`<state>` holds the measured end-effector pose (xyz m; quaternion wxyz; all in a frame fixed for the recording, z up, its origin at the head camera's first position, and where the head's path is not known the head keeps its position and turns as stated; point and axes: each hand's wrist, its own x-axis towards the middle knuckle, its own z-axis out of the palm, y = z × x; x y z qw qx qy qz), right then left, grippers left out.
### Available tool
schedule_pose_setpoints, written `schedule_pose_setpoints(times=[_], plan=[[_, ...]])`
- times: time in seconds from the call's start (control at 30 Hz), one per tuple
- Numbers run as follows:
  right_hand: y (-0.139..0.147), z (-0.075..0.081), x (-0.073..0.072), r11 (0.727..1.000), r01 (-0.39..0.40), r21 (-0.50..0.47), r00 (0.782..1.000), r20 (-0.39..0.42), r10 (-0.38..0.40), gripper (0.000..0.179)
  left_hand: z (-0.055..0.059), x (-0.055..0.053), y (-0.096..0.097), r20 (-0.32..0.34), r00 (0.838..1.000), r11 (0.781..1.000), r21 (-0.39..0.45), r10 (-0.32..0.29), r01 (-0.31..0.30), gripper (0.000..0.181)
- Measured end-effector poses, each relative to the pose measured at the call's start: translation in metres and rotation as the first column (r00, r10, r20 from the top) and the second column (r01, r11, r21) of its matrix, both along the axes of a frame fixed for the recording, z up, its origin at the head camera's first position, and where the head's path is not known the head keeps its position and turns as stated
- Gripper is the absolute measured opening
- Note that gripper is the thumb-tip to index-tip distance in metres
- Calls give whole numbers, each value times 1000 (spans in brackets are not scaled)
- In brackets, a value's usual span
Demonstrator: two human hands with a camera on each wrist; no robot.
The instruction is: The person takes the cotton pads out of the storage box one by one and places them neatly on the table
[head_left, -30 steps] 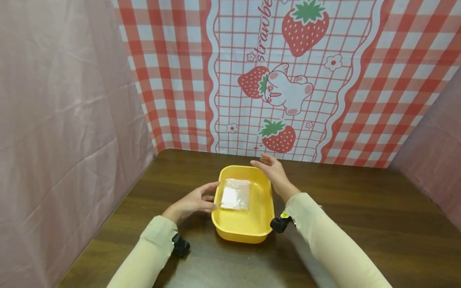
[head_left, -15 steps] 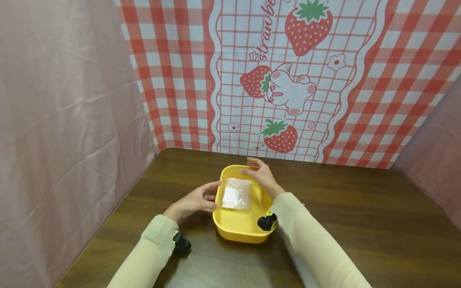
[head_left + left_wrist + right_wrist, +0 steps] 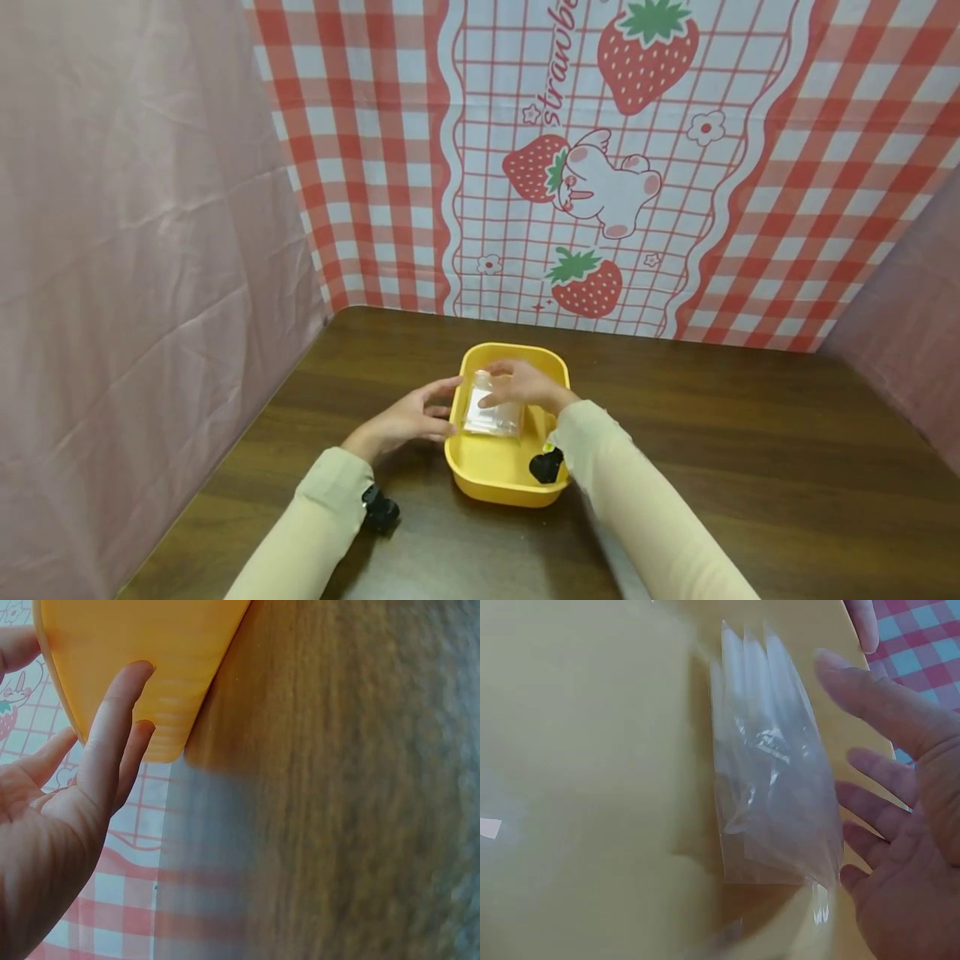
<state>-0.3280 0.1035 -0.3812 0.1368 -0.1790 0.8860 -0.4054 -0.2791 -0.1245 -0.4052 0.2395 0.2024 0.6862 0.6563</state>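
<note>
A yellow plastic tray [image 3: 504, 493] stands on the dark wooden table. Inside it, toward the left side, lies a small stack of clear plastic bags [image 3: 491, 421]; the right wrist view shows several layers of the bags [image 3: 776, 765]. My right hand [image 3: 521, 385] reaches over the tray, thumb apart from the fingers, the fingertips right at the edge of the bags. It hides part of the stack in the head view. My left hand [image 3: 408, 417] rests at the tray's left wall, fingers spread; in the left wrist view its fingertips [image 3: 135, 675] meet the tray's outer side.
A checked strawberry-print cloth [image 3: 375, 167] hangs at the table's back edge. Pink cloth [image 3: 150, 250] hangs along the left side, more of it at the right. Dark wooden table top [image 3: 750, 442] surrounds the tray. Each wrist wears a small black camera.
My right hand has moved left and down from the tray's far right rim to over the plastic bags. The left hand stays at the tray's left wall.
</note>
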Motion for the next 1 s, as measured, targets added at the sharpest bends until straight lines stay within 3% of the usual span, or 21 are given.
schedule_pose_setpoints(times=[0.37, 0.73, 1.0], plan=[[3, -4, 1, 976, -161, 147, 987, 38, 157, 64, 1, 1, 2, -3, 1000, 999, -26, 27, -27, 78], [4, 0, 0, 966, -200, 165, 978, -19, 205, 55, 2, 0, 1, -43, 999, 999, -40, 0, -2, 77], [6, 2, -1, 979, -165, 119, 980, -97, 176, 51, 3, 2, 2, -15, 1000, 1000, -27, 12, -12, 77]])
